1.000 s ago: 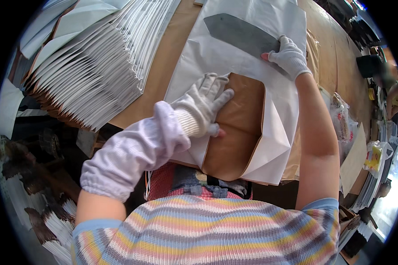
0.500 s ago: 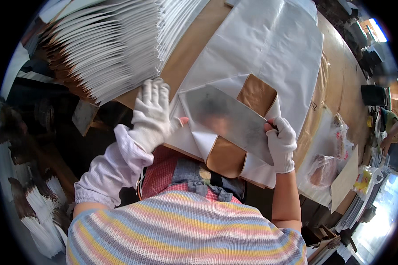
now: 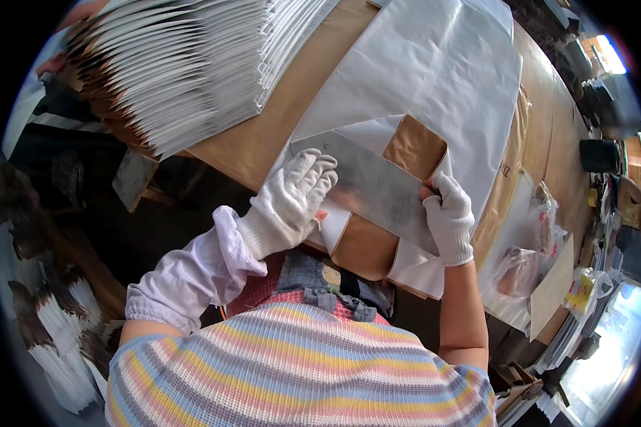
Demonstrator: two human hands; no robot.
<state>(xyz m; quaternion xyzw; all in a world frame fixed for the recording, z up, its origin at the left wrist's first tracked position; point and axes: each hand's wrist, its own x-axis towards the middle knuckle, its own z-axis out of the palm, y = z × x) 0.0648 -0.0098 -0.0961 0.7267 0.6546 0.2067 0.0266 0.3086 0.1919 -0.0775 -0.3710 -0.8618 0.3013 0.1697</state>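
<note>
Right fingers (image 3: 446, 191) clamped on grey plate (image 3: 384, 188), right end | left fingers (image 3: 326, 163) unclosed, over left end

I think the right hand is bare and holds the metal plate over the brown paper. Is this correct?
Not bare: in the head view, the right hand wears a white glove. It does hold the plate over the brown paper.
</note>
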